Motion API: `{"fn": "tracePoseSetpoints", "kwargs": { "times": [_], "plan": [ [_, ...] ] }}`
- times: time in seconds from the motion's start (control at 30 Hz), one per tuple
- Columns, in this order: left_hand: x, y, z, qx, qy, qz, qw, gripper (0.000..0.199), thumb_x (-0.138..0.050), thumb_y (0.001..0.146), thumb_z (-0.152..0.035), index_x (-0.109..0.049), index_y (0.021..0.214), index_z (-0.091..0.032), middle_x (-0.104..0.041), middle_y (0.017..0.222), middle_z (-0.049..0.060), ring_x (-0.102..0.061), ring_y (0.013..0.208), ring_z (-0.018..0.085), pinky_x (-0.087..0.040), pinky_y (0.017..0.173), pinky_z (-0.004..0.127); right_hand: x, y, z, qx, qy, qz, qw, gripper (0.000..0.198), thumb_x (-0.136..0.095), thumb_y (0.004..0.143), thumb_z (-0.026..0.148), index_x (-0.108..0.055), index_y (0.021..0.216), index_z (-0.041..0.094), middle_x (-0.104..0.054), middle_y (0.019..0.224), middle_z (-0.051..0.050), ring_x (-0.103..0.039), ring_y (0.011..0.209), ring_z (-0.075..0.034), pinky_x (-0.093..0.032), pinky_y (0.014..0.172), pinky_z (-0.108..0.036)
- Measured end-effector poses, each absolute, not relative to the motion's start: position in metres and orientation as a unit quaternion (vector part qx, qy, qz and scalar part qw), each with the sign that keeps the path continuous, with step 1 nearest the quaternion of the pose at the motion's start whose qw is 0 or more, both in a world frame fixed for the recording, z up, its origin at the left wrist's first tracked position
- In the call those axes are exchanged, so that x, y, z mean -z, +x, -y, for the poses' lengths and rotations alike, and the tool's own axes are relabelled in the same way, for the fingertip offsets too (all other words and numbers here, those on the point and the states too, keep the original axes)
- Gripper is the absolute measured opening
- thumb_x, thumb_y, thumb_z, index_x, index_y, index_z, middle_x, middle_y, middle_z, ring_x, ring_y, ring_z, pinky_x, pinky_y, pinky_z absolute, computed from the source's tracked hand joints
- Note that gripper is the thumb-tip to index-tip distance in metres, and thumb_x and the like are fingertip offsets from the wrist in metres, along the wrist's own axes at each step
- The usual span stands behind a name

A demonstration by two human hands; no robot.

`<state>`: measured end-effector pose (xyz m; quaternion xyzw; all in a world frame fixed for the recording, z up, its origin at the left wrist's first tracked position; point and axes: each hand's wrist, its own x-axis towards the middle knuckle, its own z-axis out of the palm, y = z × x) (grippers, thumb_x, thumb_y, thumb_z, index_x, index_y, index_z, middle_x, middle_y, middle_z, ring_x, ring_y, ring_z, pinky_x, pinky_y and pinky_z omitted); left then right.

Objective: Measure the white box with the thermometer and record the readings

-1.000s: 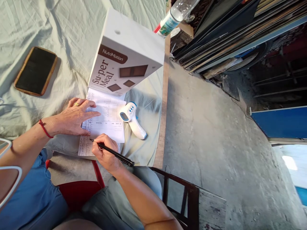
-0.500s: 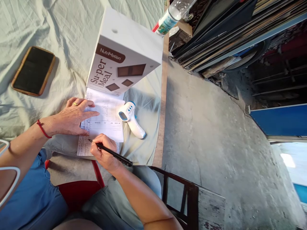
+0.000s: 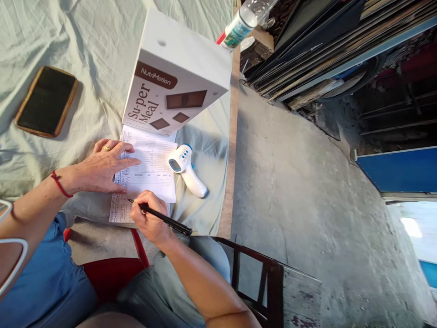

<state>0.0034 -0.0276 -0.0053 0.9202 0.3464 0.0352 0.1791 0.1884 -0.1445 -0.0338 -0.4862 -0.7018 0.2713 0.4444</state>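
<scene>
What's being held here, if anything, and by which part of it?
A black pen, held near its writing tip by the right grip. The left grip grasps nothing, spread over the papers.

"NutriMotion", "Su-per Meal" on white box [image 3: 177, 73], text on papers [image 3: 153, 184] illegible

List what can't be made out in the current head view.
All in the head view:
Densely handwritten white paper sheet: words too small to read; partly covered by the printed white paper sheet.
Slim black pen: tip contact too small to judge; barrel partly covered by the right hand.
White-and-blue pistol-shaped plastic thermometer: display too small to read.
Clear plastic bottle: one end cut off by the top edge.
</scene>
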Motion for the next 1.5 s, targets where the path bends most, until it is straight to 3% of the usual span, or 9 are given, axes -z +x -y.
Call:
{"fn": "tracePoseSetpoints", "kwargs": {
  "times": [0.2,0.33,0.53,0.67,0.8,0.9,0.97,1.2,1.5],
  "plan": [
    [0.007,0.001,0.025,-0.059,0.920,-0.339,0.186,0.058,-0.077,0.074,-0.042,-0.064,0.129,-0.027,-0.046,0.141,0.011,-0.043,0.126,0.036,-0.028,0.110,0.057,0.019,0.209,0.134,-0.230,-0.493,0.691,0.476,0.012,-0.045,0.098,0.021,-0.049,0.087,0.022,-0.060,0.083,-0.003,-0.061,0.076,-0.016,-0.050,0.070,-0.030],
    [0.006,-0.003,0.018,-0.139,0.905,-0.352,0.196,0.040,-0.063,0.082,-0.028,-0.064,0.122,-0.022,-0.056,0.128,0.010,-0.052,0.118,0.030,-0.039,0.106,0.051,0.017,0.229,0.115,-0.146,-0.547,0.725,0.393,0.013,-0.046,0.103,0.026,-0.055,0.096,0.021,-0.062,0.079,-0.002,-0.062,0.072,-0.017,-0.048,0.066,-0.029],
    [0.000,-0.009,0.006,-0.290,0.800,-0.502,0.155,0.029,-0.049,0.085,-0.016,-0.058,0.112,-0.017,-0.062,0.109,0.007,-0.060,0.101,0.020,-0.051,0.094,0.038,0.026,0.228,0.098,-0.028,-0.600,0.765,0.233,0.009,-0.063,0.094,0.021,-0.066,0.103,0.018,-0.065,0.102,-0.010,-0.064,0.094,-0.025,-0.052,0.083,-0.039],
    [-0.002,-0.008,0.004,-0.299,0.795,-0.515,0.114,0.027,-0.053,0.086,-0.022,-0.055,0.113,-0.020,-0.062,0.105,0.006,-0.062,0.099,0.023,-0.053,0.092,0.041,0.017,0.234,0.097,0.008,-0.587,0.772,0.246,0.018,-0.066,0.090,0.018,-0.066,0.108,0.019,-0.063,0.109,-0.011,-0.061,0.100,-0.025,-0.051,0.088,-0.040],
    [0.003,-0.001,0.003,-0.312,0.824,-0.465,0.093,0.024,-0.051,0.089,-0.024,-0.056,0.112,-0.020,-0.061,0.108,0.009,-0.061,0.102,0.025,-0.052,0.092,0.043,0.016,0.261,0.091,0.054,-0.694,0.680,0.229,0.046,-0.070,0.079,0.021,-0.060,0.123,0.014,-0.058,0.123,-0.018,-0.057,0.109,-0.034,-0.047,0.092,-0.050],
    [0.006,0.006,0.006,-0.317,0.847,-0.424,0.054,0.024,-0.049,0.094,-0.027,-0.055,0.115,-0.018,-0.060,0.112,0.012,-0.060,0.102,0.029,-0.051,0.091,0.048,0.023,0.278,0.081,0.000,-0.747,0.640,0.179,0.049,-0.066,0.074,0.017,-0.061,0.123,0.012,-0.064,0.113,-0.017,-0.060,0.102,-0.034,-0.049,0.089,-0.050],
    [0.007,0.011,0.007,-0.318,0.853,-0.412,0.033,0.026,-0.049,0.097,-0.032,-0.055,0.118,-0.018,-0.058,0.116,0.014,-0.059,0.104,0.031,-0.051,0.088,0.049,0.026,0.283,0.074,-0.070,-0.744,0.633,0.201,0.045,-0.062,0.074,0.015,-0.062,0.119,0.015,-0.066,0.105,-0.014,-0.063,0.097,-0.031,-0.051,0.087,-0.046],
    [0.011,0.020,0.009,-0.293,0.858,-0.423,-0.005,0.029,-0.049,0.100,-0.038,-0.055,0.120,-0.019,-0.057,0.127,0.016,-0.057,0.107,0.035,-0.049,0.088,0.055,0.006,0.258,0.058,-0.287,-0.558,0.608,0.486,0.040,-0.060,0.085,0.036,-0.059,0.122,0.020,-0.065,0.106,-0.006,-0.063,0.094,-0.021,-0.053,0.084,-0.031],
    [0.016,0.014,0.010,-0.254,0.853,-0.454,0.026,0.032,-0.049,0.097,-0.040,-0.063,0.117,-0.019,-0.058,0.130,0.018,-0.056,0.112,0.037,-0.047,0.093,0.058,0.003,0.219,0.027,-0.325,-0.485,0.606,0.540,0.035,-0.057,0.091,0.049,-0.060,0.114,0.022,-0.060,0.100,-0.006,-0.057,0.089,-0.019,-0.051,0.082,-0.031]
  ]
}}
